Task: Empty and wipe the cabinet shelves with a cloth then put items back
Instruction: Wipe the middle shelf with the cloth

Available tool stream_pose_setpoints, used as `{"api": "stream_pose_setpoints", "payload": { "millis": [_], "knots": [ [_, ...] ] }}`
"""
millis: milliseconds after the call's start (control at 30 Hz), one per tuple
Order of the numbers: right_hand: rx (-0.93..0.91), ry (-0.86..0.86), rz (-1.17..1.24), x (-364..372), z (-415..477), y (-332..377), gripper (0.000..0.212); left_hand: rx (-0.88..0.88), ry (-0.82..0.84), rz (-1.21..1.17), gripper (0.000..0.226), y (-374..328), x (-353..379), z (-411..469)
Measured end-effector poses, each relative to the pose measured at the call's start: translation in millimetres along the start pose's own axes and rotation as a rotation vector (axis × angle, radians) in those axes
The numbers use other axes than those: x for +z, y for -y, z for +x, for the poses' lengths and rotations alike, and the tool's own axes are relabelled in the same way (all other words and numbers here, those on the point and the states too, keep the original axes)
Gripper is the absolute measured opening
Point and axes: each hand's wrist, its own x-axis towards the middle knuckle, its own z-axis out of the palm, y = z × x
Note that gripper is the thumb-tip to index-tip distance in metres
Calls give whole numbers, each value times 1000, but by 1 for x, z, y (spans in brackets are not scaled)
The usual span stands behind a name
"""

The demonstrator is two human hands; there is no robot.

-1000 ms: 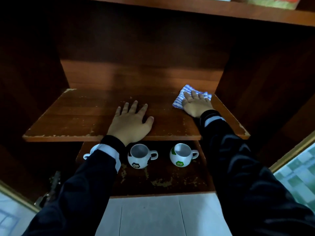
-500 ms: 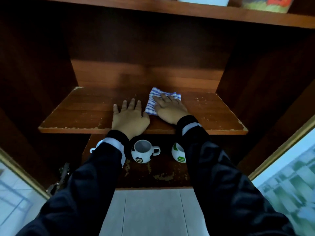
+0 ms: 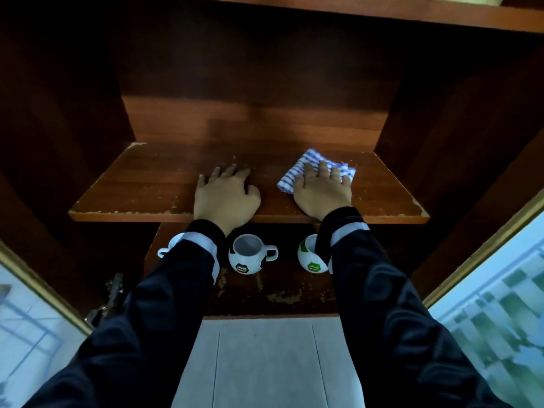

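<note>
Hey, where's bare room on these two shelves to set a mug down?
Middle shelf: bare from the left wall to the left hand, and a smaller patch right of the cloth under the right hand. Lower shelf: three mugs crowd the back; the front strip is bare.

The left arm (image 3: 141, 319) rises from the lower left corner and the right arm (image 3: 406, 319) from the lower right, both dark-sleeved with a pale band at the cuff. The left hand (image 3: 225, 198) lies palm down just left of centre, fingers slightly apart, thumb out to the right. The right hand (image 3: 322, 191) lies palm down right of centre (a touch higher in the frame), fingers straight and pressing flat.
</note>
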Motion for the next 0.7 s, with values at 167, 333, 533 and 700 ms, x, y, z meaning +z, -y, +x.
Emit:
{"api": "stream_pose_setpoints", "payload": {
  "millis": [167, 333, 533, 700],
  "knots": [
    [-162, 30, 25, -5, -13, -5, 69, 64, -208, -60, 51, -1, 0, -12],
    [-332, 49, 1, -8, -51, -11, 112, 114, -254, -5, 56, 3, 6, -22],
    [-422, -271, -32, 17, -75, -19, 79, 164, -393, 76, 47, 17, 23, -48],
    [-421, -490, 112, 37, -86, -18, 72, 163, -436, 53, 48, 19, 30, -66]
  ]
}}
